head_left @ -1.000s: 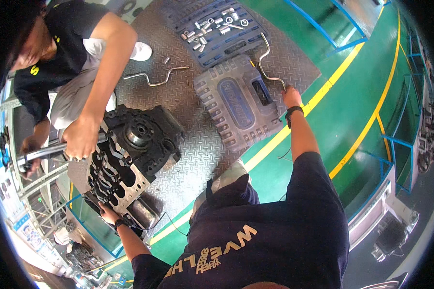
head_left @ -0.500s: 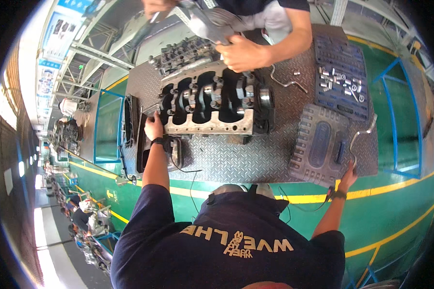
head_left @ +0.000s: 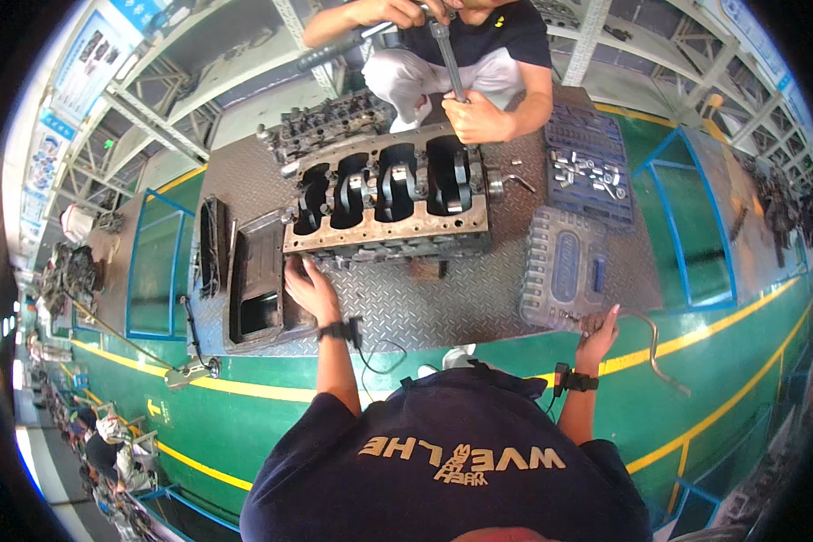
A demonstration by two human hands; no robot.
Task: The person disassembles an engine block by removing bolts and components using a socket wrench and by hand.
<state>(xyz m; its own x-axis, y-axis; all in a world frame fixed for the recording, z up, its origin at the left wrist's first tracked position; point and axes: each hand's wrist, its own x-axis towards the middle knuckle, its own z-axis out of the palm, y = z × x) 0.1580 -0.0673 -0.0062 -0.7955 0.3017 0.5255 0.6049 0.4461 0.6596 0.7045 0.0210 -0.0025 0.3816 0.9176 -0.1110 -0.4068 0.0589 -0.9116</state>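
My left hand (head_left: 313, 291) is open beside the near left corner of the engine block (head_left: 384, 237), fingers toward its lower edge; I cannot tell whether they touch it. The block lies on the table with its crankshaft (head_left: 395, 191) showing in the open bays. My right hand (head_left: 596, 336) is around a bent steel speed handle (head_left: 652, 340) at the table's near right edge, the crank's long end reaching out over the floor. Next to that hand lies the closed blue-grey tool case lid (head_left: 566, 262).
Across the table a co-worker's hand (head_left: 479, 119) grips a steel bar (head_left: 447, 61) above the block. An open socket tray (head_left: 590, 194) lies at the right. Behind the block sits a cylinder head (head_left: 334, 126); an oil pan (head_left: 260, 271) is at the left. The floor is green.
My left hand has come off the block's left end toward me and opened. The speed handle in my right hand has swung outward, off the table. The co-worker's tool now stands upright.
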